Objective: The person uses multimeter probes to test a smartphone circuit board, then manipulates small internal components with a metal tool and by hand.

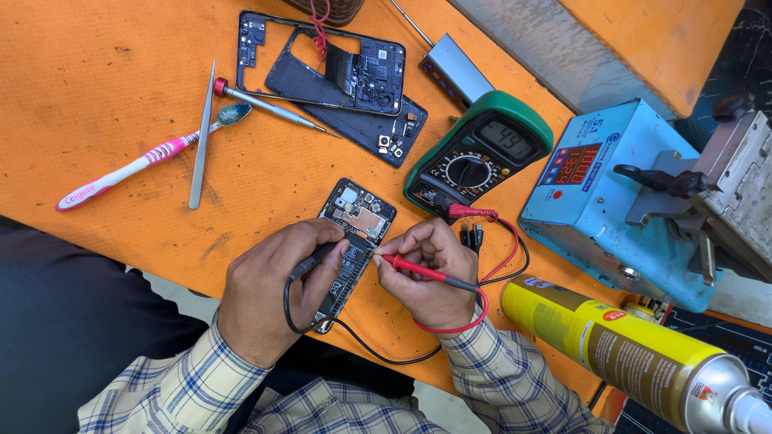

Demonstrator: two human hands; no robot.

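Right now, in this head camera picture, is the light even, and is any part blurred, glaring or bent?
Head view: light is soft and even, shadows faint under both hands. The opened black phone and green multimeter are sharp. The yellow spray can at the lower right edge looks stretched and slightly soft, with glare on its metal top. The left hand and right hand show no motion blur.
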